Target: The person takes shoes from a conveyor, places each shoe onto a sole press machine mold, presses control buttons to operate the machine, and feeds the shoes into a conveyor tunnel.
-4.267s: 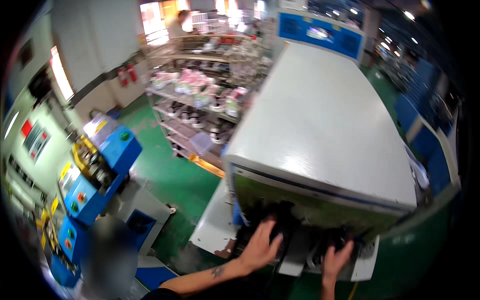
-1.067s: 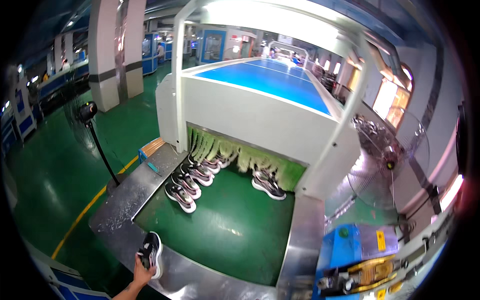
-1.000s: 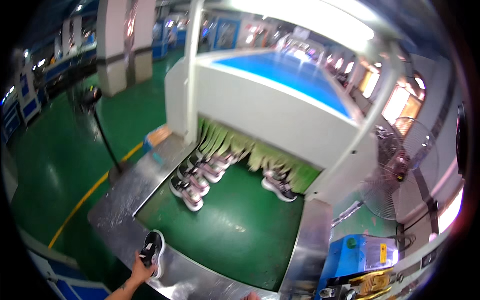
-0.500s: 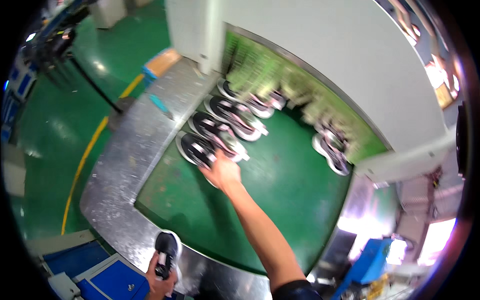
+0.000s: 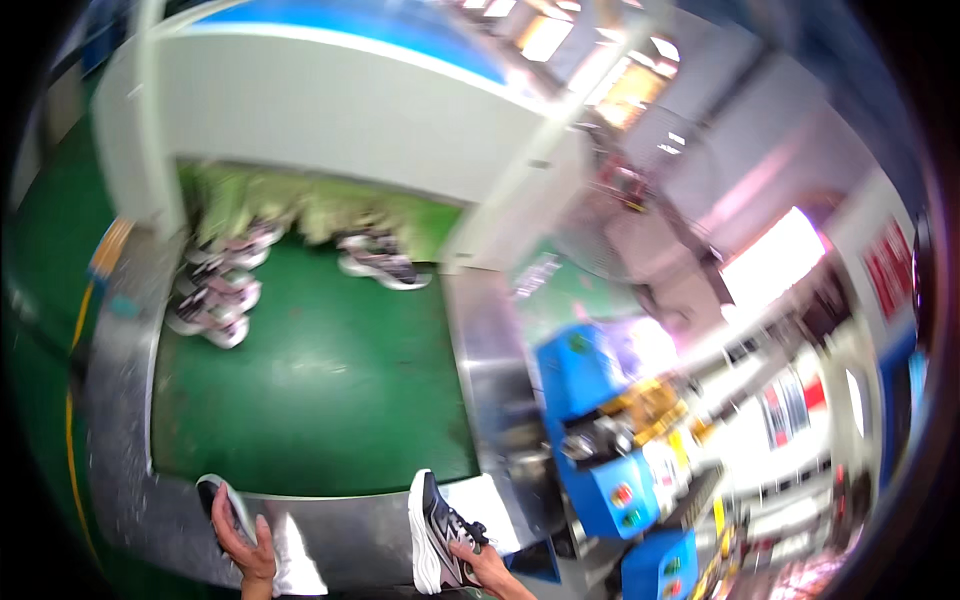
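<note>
Left hand (image 5: pixel 245 545) sits at the lower edge of the view, fingers (image 5: pixel 228 520) wrapped around a dark shoe (image 5: pixel 222 500) seen sole-outward, its narrow rounded outline edged in a pale rim. Right hand (image 5: pixel 485 568) grips a second shoe (image 5: pixel 437 535) from below, fingers closed on its dark laced upper; this one stands on edge, showing a white moulded sole and grey-black patterned side panels. Both shoes are held over the brushed metal worktop (image 5: pixel 350 540), a dull reflective strip bordering the near edge of the green conveyor belt (image 5: pixel 310 380), whose surface is matt and flat. At the far end of the belt, several pale shoes (image 5: pixel 215 300) lie clustered on the left and 1 pair (image 5: pixel 378 262) lies further right, near a fringe of green strip curtains (image 5: pixel 300 205) under a white box-shaped machine housing (image 5: pixel 330 100). A blue control unit (image 5: pixel 600 440) with round buttons stands right of the belt.
</note>
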The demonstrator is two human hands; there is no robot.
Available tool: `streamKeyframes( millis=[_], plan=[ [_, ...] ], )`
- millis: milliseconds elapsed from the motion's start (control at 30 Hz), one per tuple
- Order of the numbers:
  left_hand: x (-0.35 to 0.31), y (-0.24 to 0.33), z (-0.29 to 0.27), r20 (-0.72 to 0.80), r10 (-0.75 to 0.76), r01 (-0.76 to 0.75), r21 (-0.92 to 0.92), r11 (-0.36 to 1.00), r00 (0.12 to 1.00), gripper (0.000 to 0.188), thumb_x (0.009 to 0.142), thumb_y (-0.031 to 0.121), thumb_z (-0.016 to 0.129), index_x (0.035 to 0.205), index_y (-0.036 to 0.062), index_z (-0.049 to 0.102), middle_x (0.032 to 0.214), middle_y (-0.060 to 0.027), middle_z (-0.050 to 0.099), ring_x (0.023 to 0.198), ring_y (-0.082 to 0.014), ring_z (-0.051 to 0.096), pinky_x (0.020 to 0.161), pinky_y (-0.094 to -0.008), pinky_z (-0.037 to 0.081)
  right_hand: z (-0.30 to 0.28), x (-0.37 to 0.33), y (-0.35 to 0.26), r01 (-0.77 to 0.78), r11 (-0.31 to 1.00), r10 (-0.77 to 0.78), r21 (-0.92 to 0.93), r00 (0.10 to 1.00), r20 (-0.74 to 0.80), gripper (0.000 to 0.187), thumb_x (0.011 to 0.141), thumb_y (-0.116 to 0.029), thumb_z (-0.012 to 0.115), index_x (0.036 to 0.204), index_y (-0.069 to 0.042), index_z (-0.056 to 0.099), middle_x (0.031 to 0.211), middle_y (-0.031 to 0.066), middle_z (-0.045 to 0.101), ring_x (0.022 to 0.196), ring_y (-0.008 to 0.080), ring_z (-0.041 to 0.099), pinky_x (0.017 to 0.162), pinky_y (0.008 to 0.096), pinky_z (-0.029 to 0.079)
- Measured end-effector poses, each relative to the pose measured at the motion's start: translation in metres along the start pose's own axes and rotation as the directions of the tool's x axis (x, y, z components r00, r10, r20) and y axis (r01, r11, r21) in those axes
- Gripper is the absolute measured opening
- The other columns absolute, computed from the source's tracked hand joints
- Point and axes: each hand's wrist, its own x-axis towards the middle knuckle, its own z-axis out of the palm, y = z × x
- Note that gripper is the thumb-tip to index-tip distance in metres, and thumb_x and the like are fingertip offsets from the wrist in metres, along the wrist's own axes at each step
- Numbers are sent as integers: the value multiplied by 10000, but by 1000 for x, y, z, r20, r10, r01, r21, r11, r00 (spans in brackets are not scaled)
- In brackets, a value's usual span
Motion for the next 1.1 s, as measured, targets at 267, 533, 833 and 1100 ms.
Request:
streamKeyframes(
  millis=[267, 533, 833, 1100],
  plan=[
    [-78, 102, 178, 823, -69, 641, -383, 665, 564, 494, 847, 237, 566, 1241, -29, 431, 1091, -106, 571, 1009, -247, 539, 914, -376, 415, -56, -74, -33, 785, 610, -792, 103, 607, 65, 482, 811, -317, 657, 1151, -10, 505, 941, 61, 596, 842, 138, 543, 759, 278, 455],
    [-182, 187, 253, 955, -269, 682, 112, 723, 129, 476, 844, 231, 569, 1227, -24, 445, 1085, -106, 573, 1004, -238, 542, 902, -373, 426, -197, -187, 23, 757, 641, -724, 128, 651, -227, 533, 730, -159, 711, 1183, -37, 459, 1012, 68, 596, 907, 143, 545, 792, 298, 464],
    [-247, 210, 329, 972, -170, 707, 235, 667, -163, 457, 841, 223, 573, 1212, -18, 461, 1078, -106, 576, 997, -229, 545, 889, -370, 439, -275, -210, 32, 735, 618, -635, 280, 676, -375, 533, 769, -101, 666, 1237, -35, 420, 1086, 78, 568, 992, 153, 517, 877, 298, 426],
    [-411, 310, 347, 966, -257, 201, 257, 945, -27, 603, 869, 210, 585, 1357, 2, 298, 1344, -162, 372, 1209, -282, 381, 1000, -385, 313, -353, -218, 142, 699, 635, -373, 328, 649, -663, 171, 837, -183, 569, 973, -80, 563, 759, 63, 570, 664, 97, 524, 536, 264, 397]
  ],
)
